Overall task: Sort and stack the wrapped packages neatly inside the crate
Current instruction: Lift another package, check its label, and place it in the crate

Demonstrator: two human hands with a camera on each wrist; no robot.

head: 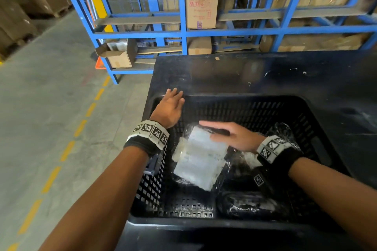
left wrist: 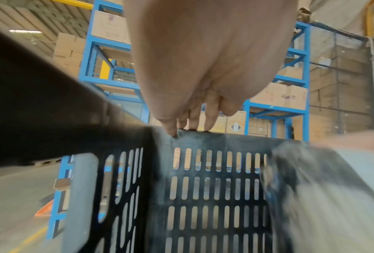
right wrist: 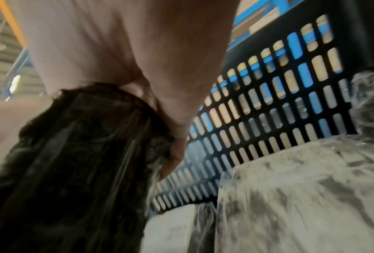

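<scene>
A black slotted crate (head: 244, 97) stands on a dark table. Inside it, a plastic-wrapped package (head: 200, 159) with a pale label face leans tilted near the middle. My right hand (head: 220, 132) lies over its upper edge, fingers stretched along the top. In the right wrist view my right hand (right wrist: 170, 154) curls a digit round the dark wrapped package (right wrist: 84, 162). Another dark wrapped package (head: 251, 206) lies at the crate's near right, and a further one (head: 283, 130) sits behind my right wrist. My left hand (head: 173, 100) rests with straight fingers on the crate's far left corner; its fingertips (left wrist: 188, 126) touch the rim (left wrist: 225, 138).
The dark table (head: 265, 71) stretches beyond and right of the crate. Blue steel racks (head: 183, 16) with cardboard boxes stand behind it. An open carton (head: 118, 55) sits by the rack's foot. To the left is concrete floor with a dashed yellow line (head: 67, 150).
</scene>
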